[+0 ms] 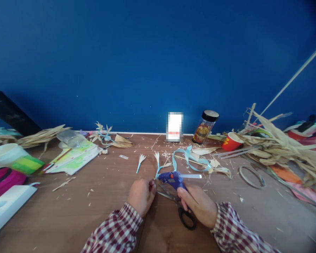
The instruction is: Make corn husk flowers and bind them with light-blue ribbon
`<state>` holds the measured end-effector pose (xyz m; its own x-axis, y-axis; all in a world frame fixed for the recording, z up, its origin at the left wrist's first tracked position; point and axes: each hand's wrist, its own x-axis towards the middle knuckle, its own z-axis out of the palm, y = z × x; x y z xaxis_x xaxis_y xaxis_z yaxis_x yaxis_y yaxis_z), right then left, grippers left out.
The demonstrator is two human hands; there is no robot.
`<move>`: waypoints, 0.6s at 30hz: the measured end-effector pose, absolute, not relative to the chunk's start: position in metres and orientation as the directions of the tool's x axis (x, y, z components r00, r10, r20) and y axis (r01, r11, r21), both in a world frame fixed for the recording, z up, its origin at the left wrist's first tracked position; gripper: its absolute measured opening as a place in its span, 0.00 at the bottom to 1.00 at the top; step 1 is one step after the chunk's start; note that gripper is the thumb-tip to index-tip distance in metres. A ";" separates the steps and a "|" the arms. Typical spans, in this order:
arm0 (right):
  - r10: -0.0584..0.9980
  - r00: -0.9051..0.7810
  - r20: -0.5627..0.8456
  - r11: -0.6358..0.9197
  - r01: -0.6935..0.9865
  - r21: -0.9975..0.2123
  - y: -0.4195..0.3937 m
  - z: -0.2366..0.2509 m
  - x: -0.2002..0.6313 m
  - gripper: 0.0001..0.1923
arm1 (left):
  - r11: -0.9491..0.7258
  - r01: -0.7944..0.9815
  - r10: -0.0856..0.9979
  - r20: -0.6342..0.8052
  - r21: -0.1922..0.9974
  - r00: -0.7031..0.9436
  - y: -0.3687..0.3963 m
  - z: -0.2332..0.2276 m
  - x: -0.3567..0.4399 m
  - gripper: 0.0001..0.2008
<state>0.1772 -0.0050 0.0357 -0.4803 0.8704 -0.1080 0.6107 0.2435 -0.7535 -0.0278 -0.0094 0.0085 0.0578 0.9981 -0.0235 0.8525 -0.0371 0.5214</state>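
Observation:
My right hand [197,202] is wrapped round the handle of a blue hot glue gun [173,179], with a clear glue stick [191,176] out of its back. The nozzle points left, at the lower stem of a small husk flower sprig [158,167] wrapped in light blue ribbon. My left hand [142,195] pinches that stem's lower end; its fingertips are partly hidden. Black-handled scissors [185,218] lie below the glue gun, partly covered by my right hand. A second husk flower [140,163] with a blue stem lies apart, ahead of my left hand.
Light blue ribbon [188,154] curls behind the glue gun. Farther back stand a blurred bright white rectangle [175,126], a tilted jar [205,127] and a red paper cup [232,141]. Dried husks [271,151] pile up at right. A white power strip [12,207] is at left.

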 end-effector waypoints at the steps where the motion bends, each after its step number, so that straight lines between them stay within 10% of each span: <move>1: 0.875 -0.472 -0.103 0.241 0.610 -0.755 -0.004 0.036 0.178 0.25 | -0.032 0.850 0.998 -0.027 0.526 0.055 -0.009 0.008 -0.028 0.10; 18: 0.882 -0.454 -0.128 0.171 0.561 -0.810 -0.010 0.035 0.181 0.24 | 0.024 0.859 0.998 -0.066 0.512 0.012 -0.008 0.007 -0.027 0.11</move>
<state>0.1815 -0.0097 0.0347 -0.4539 0.8818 -0.1279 0.5606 0.1710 -0.8102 -0.0268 -0.0079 0.0071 0.0122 0.9977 -0.0664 0.8587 0.0236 0.5120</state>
